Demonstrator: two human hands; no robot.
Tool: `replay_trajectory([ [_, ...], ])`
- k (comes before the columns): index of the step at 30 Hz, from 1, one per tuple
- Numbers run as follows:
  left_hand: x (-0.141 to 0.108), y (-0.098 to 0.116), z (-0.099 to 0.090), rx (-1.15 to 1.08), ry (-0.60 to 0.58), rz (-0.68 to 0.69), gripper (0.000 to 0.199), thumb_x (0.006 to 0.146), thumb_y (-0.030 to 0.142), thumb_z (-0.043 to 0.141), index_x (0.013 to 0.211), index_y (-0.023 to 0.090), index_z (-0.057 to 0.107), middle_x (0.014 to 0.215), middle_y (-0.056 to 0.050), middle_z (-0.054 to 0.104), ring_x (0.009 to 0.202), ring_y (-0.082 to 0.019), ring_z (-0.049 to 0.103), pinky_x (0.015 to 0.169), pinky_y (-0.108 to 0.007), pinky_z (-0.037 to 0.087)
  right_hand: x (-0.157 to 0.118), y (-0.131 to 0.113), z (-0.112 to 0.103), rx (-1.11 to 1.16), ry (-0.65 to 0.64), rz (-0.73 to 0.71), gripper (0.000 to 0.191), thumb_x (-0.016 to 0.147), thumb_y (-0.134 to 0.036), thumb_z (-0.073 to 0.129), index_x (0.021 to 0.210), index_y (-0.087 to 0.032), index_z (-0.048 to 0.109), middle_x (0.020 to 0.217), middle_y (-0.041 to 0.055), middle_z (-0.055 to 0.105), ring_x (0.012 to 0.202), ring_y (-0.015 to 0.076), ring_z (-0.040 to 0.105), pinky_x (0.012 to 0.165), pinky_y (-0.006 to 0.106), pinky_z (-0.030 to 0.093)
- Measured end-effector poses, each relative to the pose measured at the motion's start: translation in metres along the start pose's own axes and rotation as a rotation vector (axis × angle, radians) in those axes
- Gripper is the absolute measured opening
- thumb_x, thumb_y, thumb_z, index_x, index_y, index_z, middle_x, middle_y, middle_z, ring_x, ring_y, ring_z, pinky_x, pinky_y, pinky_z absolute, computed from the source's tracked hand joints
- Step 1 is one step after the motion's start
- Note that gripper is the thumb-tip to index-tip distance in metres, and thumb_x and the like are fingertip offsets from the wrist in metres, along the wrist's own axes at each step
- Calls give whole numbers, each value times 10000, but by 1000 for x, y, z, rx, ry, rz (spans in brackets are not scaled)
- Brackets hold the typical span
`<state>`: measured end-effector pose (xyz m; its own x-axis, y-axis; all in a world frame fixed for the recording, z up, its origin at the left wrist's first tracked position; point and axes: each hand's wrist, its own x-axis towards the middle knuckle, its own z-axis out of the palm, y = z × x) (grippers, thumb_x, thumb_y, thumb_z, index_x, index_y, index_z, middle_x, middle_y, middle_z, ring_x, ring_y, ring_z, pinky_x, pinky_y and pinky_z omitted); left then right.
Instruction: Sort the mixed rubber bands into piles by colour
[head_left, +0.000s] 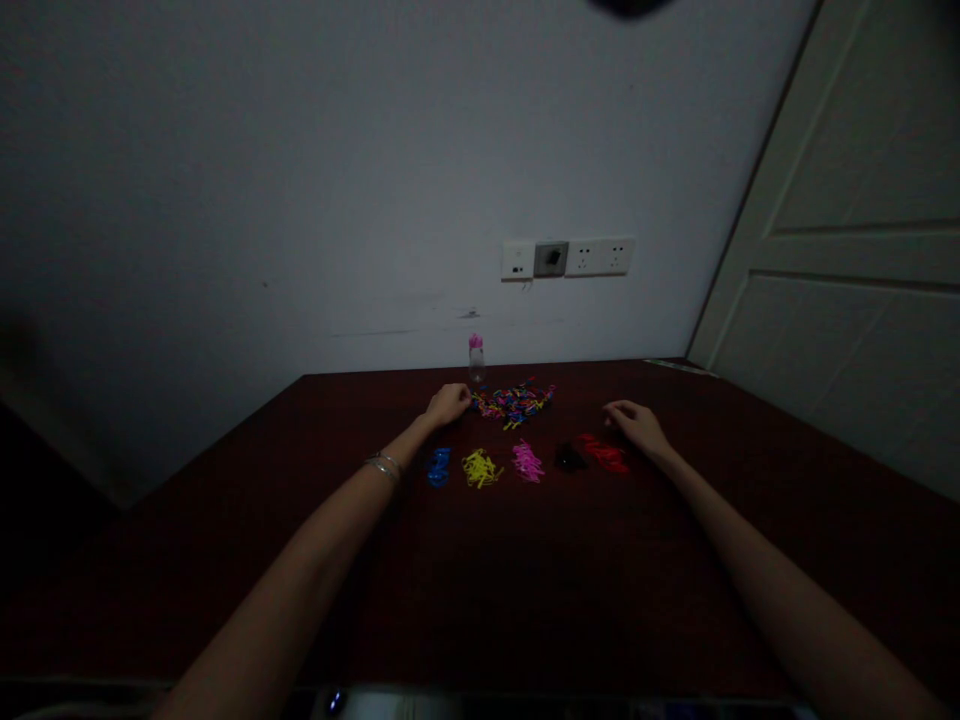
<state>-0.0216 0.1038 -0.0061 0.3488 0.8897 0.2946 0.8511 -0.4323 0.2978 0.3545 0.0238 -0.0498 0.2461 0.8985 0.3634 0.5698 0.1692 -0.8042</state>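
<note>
A mixed pile of small, thin, many-coloured pieces, too small to name surely, lies towards the back of the dark red table. My left hand is at its left edge, fingertips pinched together; anything between them is hidden. In front, sorted heaps form a row: blue, yellow, pink, black and red. My right hand is just behind and right of the red heap, its fingers curled together. Whether it holds a piece cannot be made out.
A small clear bottle with a pink top stands behind the mixed pile, near the wall. Sockets are set in the wall above the table. A pale panelled door is at the right. The light is dim.
</note>
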Motion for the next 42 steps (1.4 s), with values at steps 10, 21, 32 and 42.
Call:
replay_trajectory([
  [10, 2, -18, -4, -31, -86, -176, 335, 683, 475, 628, 848, 187, 675, 891, -50, 669, 798, -161, 592, 644, -206, 421, 1, 3, 2, 3, -1, -2, 356, 707, -467, 487, 787, -151, 630, 591, 29, 632, 565, 159, 567, 562, 263, 414],
  [21, 2, -18, 3, -50, -121, -152, 228, 690, 356, 652, 848, 197, 692, 880, -38, 679, 821, -158, 601, 696, -207, 435, -2, 0, 1, -25, -5, -7, 346, 718, -464, 485, 784, -160, 637, 597, 24, 639, 568, 157, 570, 575, 262, 417],
  [32, 5, -32, 13, -96, -83, -161, 146, 727, 227, 581, 804, 163, 687, 840, -42, 673, 795, -148, 598, 719, -217, 446, 0, 2, 2, -18, -9, -10, 334, 717, -453, 491, 781, -157, 631, 603, 28, 633, 573, 157, 569, 582, 264, 418],
  [42, 4, -31, 17, -52, -89, -130, 145, 730, 135, 508, 789, 148, 640, 859, -53, 647, 786, -142, 576, 726, -226, 437, -1, 2, 1, -1, -5, -8, 336, 713, -458, 497, 777, -158, 632, 591, 26, 633, 557, 153, 562, 542, 253, 410],
])
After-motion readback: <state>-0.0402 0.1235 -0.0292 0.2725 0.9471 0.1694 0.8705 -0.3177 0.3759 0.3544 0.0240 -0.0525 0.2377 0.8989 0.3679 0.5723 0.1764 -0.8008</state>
